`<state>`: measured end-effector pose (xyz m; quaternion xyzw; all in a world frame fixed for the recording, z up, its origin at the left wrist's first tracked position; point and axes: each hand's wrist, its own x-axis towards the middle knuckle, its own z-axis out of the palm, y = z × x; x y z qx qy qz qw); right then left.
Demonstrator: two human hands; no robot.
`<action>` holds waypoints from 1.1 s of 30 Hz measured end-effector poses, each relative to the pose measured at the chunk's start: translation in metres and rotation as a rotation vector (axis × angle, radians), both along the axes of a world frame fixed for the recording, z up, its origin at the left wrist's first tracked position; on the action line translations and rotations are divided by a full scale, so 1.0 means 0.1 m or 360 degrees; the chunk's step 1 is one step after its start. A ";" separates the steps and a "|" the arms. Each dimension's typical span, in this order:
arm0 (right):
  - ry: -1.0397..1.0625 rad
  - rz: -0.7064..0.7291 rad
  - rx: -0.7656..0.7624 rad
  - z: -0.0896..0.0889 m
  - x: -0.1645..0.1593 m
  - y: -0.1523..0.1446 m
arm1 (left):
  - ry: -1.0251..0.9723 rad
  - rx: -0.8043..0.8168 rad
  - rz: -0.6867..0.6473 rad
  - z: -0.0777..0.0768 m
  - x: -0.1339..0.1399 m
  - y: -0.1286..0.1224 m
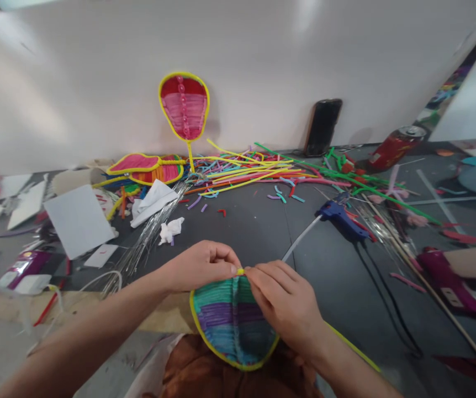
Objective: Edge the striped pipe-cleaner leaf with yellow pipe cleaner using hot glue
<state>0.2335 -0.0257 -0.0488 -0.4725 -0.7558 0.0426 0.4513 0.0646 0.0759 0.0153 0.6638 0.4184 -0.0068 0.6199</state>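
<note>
My left hand (211,262) and my right hand (285,296) meet at the top edge of a petal-shaped piece (217,320) covered in green, purple and blue pipe cleaner rows. A yellow pipe cleaner (241,272) borders this piece, and both hands pinch it, thumb and fingers closed, with a short bit showing between them. Its loose end runs out past my right wrist to the lower right. The piece rests against my lap at the table's front edge. My right hand covers part of its right side.
A blue glue gun (341,220) with a cord lies to the right, near a red can (397,146). Pipe cleaners (254,172) are heaped at the back, beside a pink petal (184,108) on a stem. A phone (323,127) leans on the wall. White card (78,224) lies left.
</note>
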 end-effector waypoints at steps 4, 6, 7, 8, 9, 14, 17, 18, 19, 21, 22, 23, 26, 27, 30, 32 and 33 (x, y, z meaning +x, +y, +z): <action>0.0010 -0.0007 -0.0041 -0.01 0.01 0.01 | -0.0156 0.0642 -0.0054 -0.01 -0.12 -0.12; 0.0018 0.0002 -0.0042 -0.01 0.00 0.02 | -0.0165 0.1058 -0.0098 -0.05 -0.16 -0.19; 0.0023 0.0008 -0.0033 0.00 0.00 0.02 | -0.0168 0.1237 -0.0134 -0.07 -0.17 -0.21; 0.0028 0.0010 -0.0019 0.00 -0.01 0.03 | -0.0175 0.1387 -0.0170 -0.09 -0.18 -0.24; 0.0033 0.0010 -0.0001 0.01 -0.01 0.03 | -0.0183 0.1510 -0.0208 -0.11 -0.18 -0.25; 0.0030 0.0008 0.0024 0.02 -0.03 0.03 | -0.0112 0.1926 -0.0282 -0.15 -0.14 -0.30; 0.0034 0.0006 0.0005 0.02 -0.04 0.03 | -0.0093 0.1963 -0.0267 -0.14 -0.12 -0.31; 0.0045 0.0006 0.0000 0.02 -0.05 0.03 | -0.0102 0.1951 -0.0247 -0.14 -0.11 -0.32; 0.0064 0.0003 -0.0013 0.02 -0.05 0.03 | -0.0118 0.1937 -0.0218 -0.15 -0.11 -0.32; 0.0116 -0.0016 -0.0074 0.03 -0.04 0.02 | -0.0155 0.1908 -0.0157 -0.15 -0.11 -0.32; 0.0140 -0.0029 -0.0121 0.04 -0.02 0.01 | -0.0166 0.1890 -0.0133 -0.15 -0.12 -0.32; 0.0160 -0.0039 -0.0176 0.05 -0.01 0.00 | -0.0172 0.1871 -0.0114 -0.16 -0.13 -0.31; 0.0195 -0.0046 -0.0290 0.04 0.04 -0.04 | -0.0141 0.1810 -0.0081 -0.17 -0.14 -0.30; 0.0206 -0.0048 -0.0302 0.03 0.05 -0.05 | -0.0128 0.1802 -0.0069 -0.17 -0.15 -0.30; 0.0242 -0.0084 -0.0300 -0.02 0.06 -0.08 | -0.0104 0.1788 -0.0046 -0.19 -0.15 -0.29; 0.0263 -0.0119 -0.0298 -0.05 0.05 -0.09 | -0.0101 0.1765 -0.0037 -0.20 -0.15 -0.28; 0.0275 -0.0136 -0.0294 -0.07 0.04 -0.09 | -0.0100 0.1749 -0.0040 -0.19 -0.15 -0.28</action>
